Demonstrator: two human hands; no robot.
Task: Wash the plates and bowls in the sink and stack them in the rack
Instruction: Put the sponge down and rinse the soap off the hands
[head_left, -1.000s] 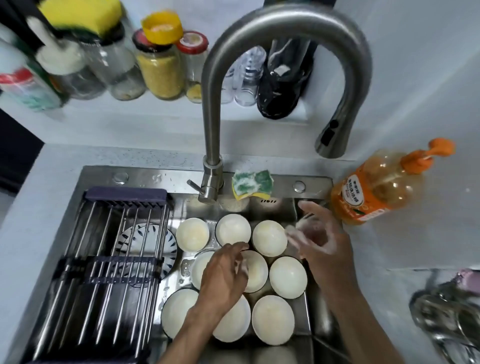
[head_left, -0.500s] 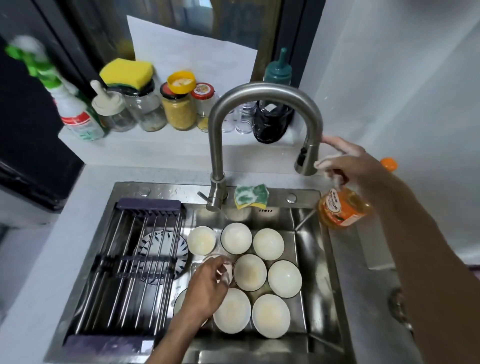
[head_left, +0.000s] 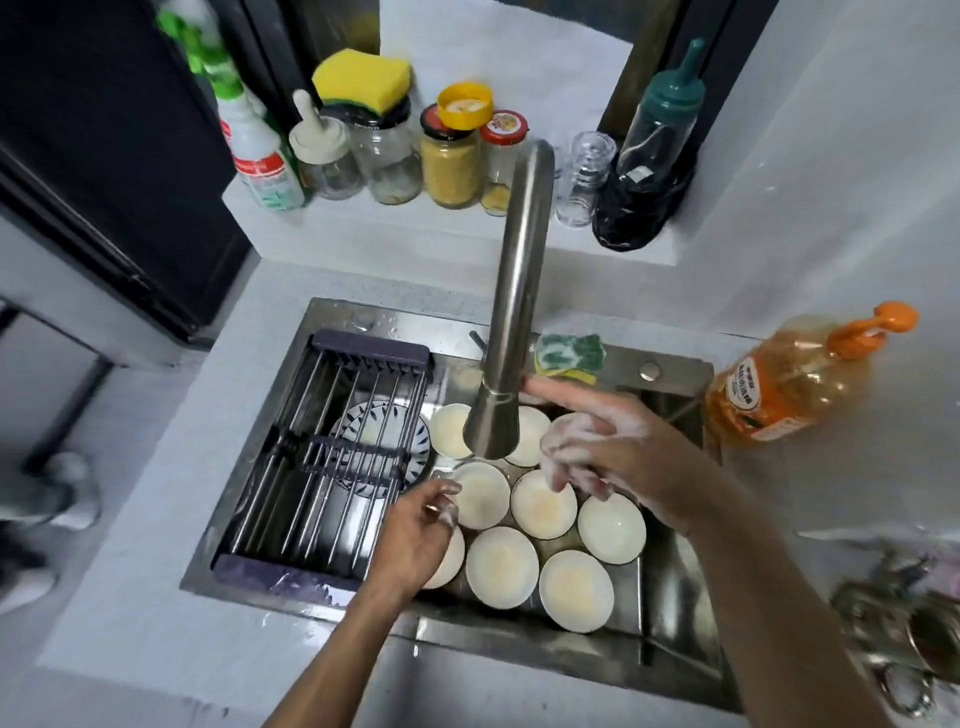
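Several white bowls (head_left: 543, 504) sit close together on the floor of the steel sink (head_left: 670, 369). A wire rack (head_left: 332, 457) spans the sink's left side, and a patterned plate (head_left: 363, 431) lies beneath it. The faucet (head_left: 514, 291) spout points down over the back bowls. My right hand (head_left: 608, 447) is covered in foam; its straight index finger touches the spout's side and the other fingers hang loose. My left hand (head_left: 415, 530) hovers over the left bowls with loosely curled fingers and holds nothing.
A green and yellow sponge (head_left: 569, 353) lies on the sink's back rim. An orange soap pump bottle (head_left: 779, 384) stands on the counter to the right. Jars and bottles (head_left: 447, 161) line the back ledge. Metal utensils (head_left: 914, 634) lie at the lower right.
The faucet spout has swung from the right side to over the bowls. My right hand came with it, from near the soap bottle to above the sink. My left hand stayed over the left bowls.
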